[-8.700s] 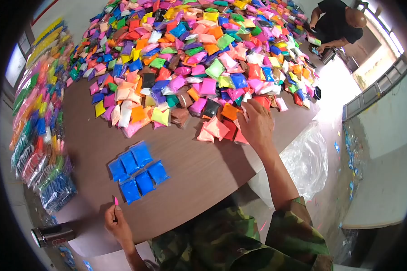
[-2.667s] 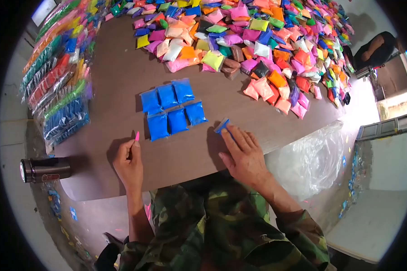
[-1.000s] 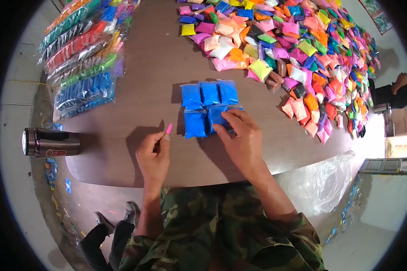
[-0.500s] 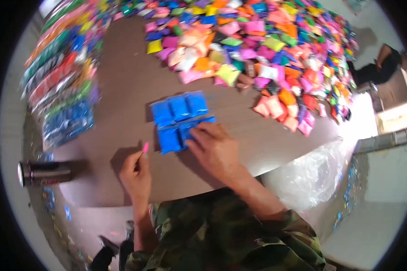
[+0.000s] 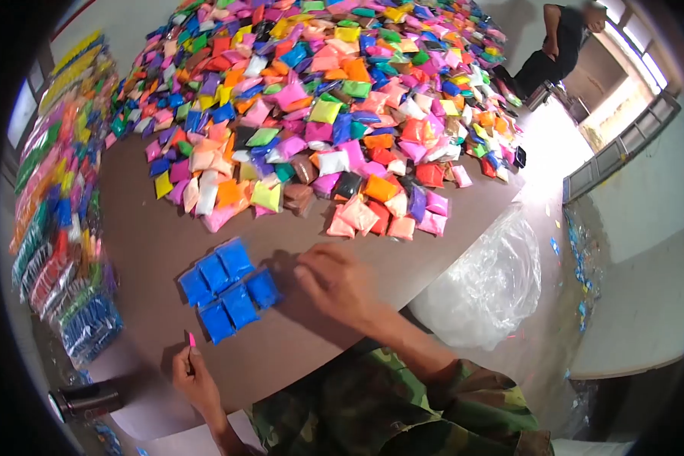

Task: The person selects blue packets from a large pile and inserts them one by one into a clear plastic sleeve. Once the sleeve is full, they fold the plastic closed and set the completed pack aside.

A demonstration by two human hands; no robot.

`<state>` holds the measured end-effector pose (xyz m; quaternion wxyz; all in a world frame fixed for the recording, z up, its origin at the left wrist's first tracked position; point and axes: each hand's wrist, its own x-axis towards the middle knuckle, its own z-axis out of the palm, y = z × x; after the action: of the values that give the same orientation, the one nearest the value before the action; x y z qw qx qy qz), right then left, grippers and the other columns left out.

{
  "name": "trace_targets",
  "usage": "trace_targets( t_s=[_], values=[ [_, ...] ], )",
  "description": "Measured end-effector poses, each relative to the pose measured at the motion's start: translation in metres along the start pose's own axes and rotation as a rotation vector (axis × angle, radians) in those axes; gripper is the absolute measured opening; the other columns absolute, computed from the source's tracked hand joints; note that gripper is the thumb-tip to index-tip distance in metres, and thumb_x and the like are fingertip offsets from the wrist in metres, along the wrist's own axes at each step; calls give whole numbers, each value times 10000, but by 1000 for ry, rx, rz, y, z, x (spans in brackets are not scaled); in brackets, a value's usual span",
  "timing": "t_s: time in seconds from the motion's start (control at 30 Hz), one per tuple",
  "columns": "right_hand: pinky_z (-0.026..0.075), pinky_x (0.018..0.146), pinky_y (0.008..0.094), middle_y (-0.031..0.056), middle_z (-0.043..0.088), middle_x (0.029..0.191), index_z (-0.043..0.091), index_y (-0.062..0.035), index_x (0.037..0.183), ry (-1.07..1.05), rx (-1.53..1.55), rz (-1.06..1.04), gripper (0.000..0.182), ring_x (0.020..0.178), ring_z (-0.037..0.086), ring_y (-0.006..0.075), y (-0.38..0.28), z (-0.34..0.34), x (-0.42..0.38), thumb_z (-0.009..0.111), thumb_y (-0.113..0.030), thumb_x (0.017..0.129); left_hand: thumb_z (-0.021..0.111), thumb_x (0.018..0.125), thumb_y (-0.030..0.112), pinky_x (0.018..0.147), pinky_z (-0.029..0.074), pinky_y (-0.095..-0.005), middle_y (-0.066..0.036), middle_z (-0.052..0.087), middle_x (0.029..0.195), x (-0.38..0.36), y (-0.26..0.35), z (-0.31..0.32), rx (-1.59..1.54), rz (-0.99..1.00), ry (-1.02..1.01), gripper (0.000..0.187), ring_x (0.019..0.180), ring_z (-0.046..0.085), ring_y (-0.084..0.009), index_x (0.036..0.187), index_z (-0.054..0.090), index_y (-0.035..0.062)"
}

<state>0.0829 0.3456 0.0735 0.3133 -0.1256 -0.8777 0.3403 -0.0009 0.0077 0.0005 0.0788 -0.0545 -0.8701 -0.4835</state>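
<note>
Now the right hand (image 5: pixel 334 281) hovers open, empty, beside blue packets (image 5: pixel 228 292) — left hand (image 5: pixel 194 376) pinches a pink stick (image 5: pixel 191 340).

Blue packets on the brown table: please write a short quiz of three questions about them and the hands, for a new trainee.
1. True or false: the blue packets lie grouped apart from the mixed colour pile.
2. Which hand holds the small pink object? A) left hand B) right hand
3. Fill in: right of the table hangs a clear plastic ____.

Key: 1 true; 2 A; 3 bag.
</note>
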Motion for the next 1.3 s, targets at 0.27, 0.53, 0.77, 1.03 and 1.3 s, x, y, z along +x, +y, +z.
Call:
trace_targets(
  t_s=[0.27, 0.53, 0.77, 1.03, 1.3],
  values=[
    [594, 893, 434, 217, 728, 1248, 733, -28, 1306, 356, -463, 219, 459, 1051, 739, 331, 174, -139, 66, 835, -262, 924, 687, 1043, 139, 676, 438, -302, -12, 602, 829, 2, 5, 1, 230, -18, 34, 164, 751, 502, -106, 1044, 735, -18],
    [518, 1092, 515, 263, 609, 1459, 652, -48, 1430, 353, -601, 231, 728, 1337, 603, 423, 222, -177, 129, 872, -442, 858, 682, 1037, 173, 757, 492, -366, -96, 680, 923, 3, -24, 5, 204, 102, 102, 223, 836, 615, -195, 1097, 721, -38],
    [550, 1041, 533, 308, 660, 1371, 620, -66, 1486, 287, -471, 414, 914, 1287, 643, 464, 270, -148, 191, 828, -664, 827, 724, 1024, 169, 826, 558, -427, -169, 752, 969, 6, -2, 1, 243, 158, 47, 224, 876, 693, -309, 1099, 764, -39],
    [576, 1007, 494, 242, 679, 1402, 720, -74, 1354, 449, -240, 112, 664, 1204, 705, 407, 244, -100, 223, 859, -427, 809, 724, 1025, 195, 867, 579, -440, -200, 777, 1031, 6, -2, 4, 309, 11, 69, 265, 925, 725, -330, 1111, 767, -51],
    [593, 939, 486, 192, 651, 1353, 727, -91, 1302, 382, -217, 26, 532, 1156, 684, 404, 167, -59, 225, 876, -243, 815, 722, 1032, 216, 863, 586, -435, -190, 784, 1040, 4, 2, 4, 224, -12, 74, 275, 935, 728, -324, 1103, 774, -45]
  ],
)
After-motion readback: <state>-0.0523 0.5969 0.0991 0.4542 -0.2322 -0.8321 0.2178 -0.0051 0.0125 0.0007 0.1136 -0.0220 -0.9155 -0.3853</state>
